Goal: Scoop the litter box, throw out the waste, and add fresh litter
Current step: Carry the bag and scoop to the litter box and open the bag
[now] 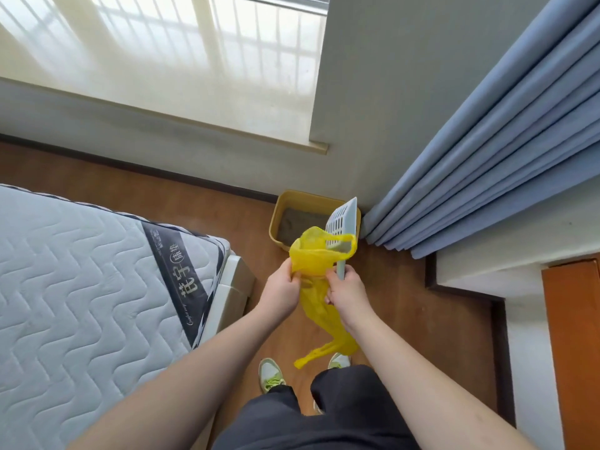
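Head view looks down on a person standing on the wooden floor (pixel 406 319), both arms out over a yellow plastic bag (pixel 311 258). The left hand (pixel 281 289) pinches one side of the bag's mouth, its grip pressed together on the film. The right hand (pixel 349 292) is curled round the handle of a pale slotted litter scoop (pixel 341 222) and seems also to catch the bag's other edge with its fingers, though that contact is hard to make out. Held this way, the two hands pull the mouth apart so the bag can take waste, while the scoop stays ready in the working hand, its head passing up through a bag handle loop. The rest of the bag hangs slack between the arms, its tail dangling near the person's shoes (pixel 271 375). The yellow litter box (pixel 285 203) sits on the floor in the corner ahead, against the wall and just beside the blue curtain (pixel 503 157), with grey litter (pixel 300 225) inside. A mattress (pixel 81 287) lies to the left. Scooping looks about to begin; opening the bag first means no juggling with a loaded scoop.
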A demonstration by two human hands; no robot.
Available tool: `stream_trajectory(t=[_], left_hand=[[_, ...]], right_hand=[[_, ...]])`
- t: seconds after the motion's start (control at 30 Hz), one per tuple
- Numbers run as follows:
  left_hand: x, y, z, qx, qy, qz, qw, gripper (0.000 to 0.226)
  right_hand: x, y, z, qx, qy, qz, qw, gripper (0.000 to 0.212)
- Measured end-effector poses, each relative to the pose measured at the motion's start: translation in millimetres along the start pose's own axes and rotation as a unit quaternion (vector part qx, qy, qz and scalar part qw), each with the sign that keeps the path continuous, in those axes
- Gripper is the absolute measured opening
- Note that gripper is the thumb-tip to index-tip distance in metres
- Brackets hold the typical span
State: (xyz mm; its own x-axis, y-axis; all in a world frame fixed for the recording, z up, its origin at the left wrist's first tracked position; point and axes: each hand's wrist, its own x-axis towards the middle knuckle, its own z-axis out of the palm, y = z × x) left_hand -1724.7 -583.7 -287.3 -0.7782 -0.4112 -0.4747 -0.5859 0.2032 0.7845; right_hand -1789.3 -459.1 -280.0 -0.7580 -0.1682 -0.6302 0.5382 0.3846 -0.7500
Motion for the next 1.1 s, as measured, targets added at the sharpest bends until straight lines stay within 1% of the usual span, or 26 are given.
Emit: stream_trajectory(t=[0.07, 0.2, 0.3, 0.4, 0.47, 0.57, 0.63, 0.73, 0.87, 0.93, 0.97, 1.03, 1.1], left_hand=[[12, -6, -5, 0.014, 0.011, -0.001, 1.000, 0.034], [55, -26, -12, 0.091, 0.028, -0.059, 0.994, 0.023], [98, -39, -9, 0.145, 0.033, -0.067, 0.987, 0.024], [139, -53, 5, 0.183, 0.018, -0.062, 0.981, 0.023], [160, -64, 20, 0.199, 0.008, -0.058, 0.978, 0.023], [182, -89, 47, 0.238, 0.001, -0.053, 0.970, 0.030], [193, -108, 61, 0.248, -0.012, -0.069, 0.966, 0.033], [208, -142, 79, 0.257, -0.059, -0.108, 0.959, 0.031], [234, -194, 99, 0.337, -0.163, -0.141, 0.916, 0.031], [253, -221, 107, 0.342, -0.233, -0.168, 0.895, 0.024], [263, -235, 112, 0.339, -0.265, -0.183, 0.884, 0.026], [286, -262, 122, 0.329, -0.308, -0.205, 0.869, 0.032], [309, -288, 134, 0.348, -0.344, -0.202, 0.848, 0.032]], right_hand=[[13, 4, -4, -0.030, 0.051, 0.008, 0.998, 0.011], [60, 17, -22, -0.129, 0.101, -0.001, 0.986, 0.014], [110, 31, -32, -0.171, 0.099, 0.004, 0.980, 0.017], [159, 43, -34, -0.198, 0.083, 0.003, 0.977, 0.016], [189, 51, -34, -0.212, 0.068, -0.015, 0.975, 0.016], [228, 63, -31, -0.241, 0.050, -0.045, 0.968, 0.014], [251, 71, -27, -0.266, 0.036, -0.067, 0.961, 0.011], [282, 89, -17, -0.305, -0.006, -0.085, 0.949, 0.010], [321, 120, 9, -0.318, -0.057, -0.094, 0.942, 0.019], [343, 138, 25, -0.341, -0.075, -0.101, 0.932, 0.023], [355, 148, 32, -0.354, -0.082, -0.107, 0.925, 0.025], [380, 167, 45, -0.380, -0.087, -0.121, 0.913, 0.023], [406, 185, 55, -0.407, -0.084, -0.137, 0.899, 0.017]])
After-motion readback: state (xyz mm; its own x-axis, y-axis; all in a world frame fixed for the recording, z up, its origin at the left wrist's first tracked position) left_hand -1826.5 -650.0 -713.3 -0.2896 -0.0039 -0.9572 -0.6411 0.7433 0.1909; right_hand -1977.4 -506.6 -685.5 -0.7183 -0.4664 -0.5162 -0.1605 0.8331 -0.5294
